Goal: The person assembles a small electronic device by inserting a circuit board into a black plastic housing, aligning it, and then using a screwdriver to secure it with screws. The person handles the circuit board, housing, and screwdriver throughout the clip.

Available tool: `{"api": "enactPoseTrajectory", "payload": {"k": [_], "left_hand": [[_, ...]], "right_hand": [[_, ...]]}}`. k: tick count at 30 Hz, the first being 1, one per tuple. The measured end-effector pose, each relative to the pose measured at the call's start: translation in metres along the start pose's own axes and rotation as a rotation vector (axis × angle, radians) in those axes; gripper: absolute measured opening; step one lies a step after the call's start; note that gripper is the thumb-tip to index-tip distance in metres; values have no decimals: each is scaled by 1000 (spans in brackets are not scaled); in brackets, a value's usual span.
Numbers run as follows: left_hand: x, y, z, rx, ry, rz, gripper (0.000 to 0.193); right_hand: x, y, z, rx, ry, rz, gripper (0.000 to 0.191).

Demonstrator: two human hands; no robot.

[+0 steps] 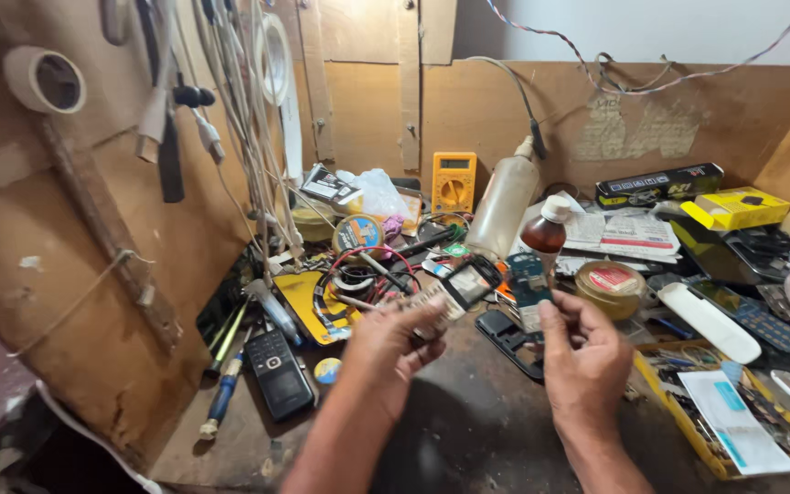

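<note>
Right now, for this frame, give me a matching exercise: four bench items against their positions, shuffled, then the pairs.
Items:
1. yellow multimeter
2. black keypad phone
3. phone front frame
4. small circuit board

Places:
A. flat on the bench, left of the hands
B. in the left hand
C. leaning on the back wall
D. at the right hand fingertips

Pairs: 1-C, 2-A, 3-B, 4-D

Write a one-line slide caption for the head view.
Left hand holds a phone front frame, right hand a small circuit board, above a cluttered repair bench.
</note>
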State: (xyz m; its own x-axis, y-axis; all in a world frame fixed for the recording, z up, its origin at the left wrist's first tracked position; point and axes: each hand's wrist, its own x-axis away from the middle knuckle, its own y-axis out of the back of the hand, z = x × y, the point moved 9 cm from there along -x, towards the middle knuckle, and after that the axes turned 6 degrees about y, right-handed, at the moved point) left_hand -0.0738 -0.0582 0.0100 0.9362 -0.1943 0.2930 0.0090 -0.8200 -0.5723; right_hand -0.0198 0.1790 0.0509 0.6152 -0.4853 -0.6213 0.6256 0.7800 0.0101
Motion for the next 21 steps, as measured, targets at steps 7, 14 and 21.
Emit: {"api": "enactPoseTrajectory", "payload": {"k": [7,14,21], "left_hand": [[-14,-27,23,-24,-36,290,39],[-26,-27,25,-35,-207,210,53],[-28,-23,29,81,-171,183,48]], "right_hand": [[-1,1,-10,-17,-40,-6,24],[0,-9,-20,-29,-57,75,24],[6,-27,-24,-70,-166,230,24]]}}
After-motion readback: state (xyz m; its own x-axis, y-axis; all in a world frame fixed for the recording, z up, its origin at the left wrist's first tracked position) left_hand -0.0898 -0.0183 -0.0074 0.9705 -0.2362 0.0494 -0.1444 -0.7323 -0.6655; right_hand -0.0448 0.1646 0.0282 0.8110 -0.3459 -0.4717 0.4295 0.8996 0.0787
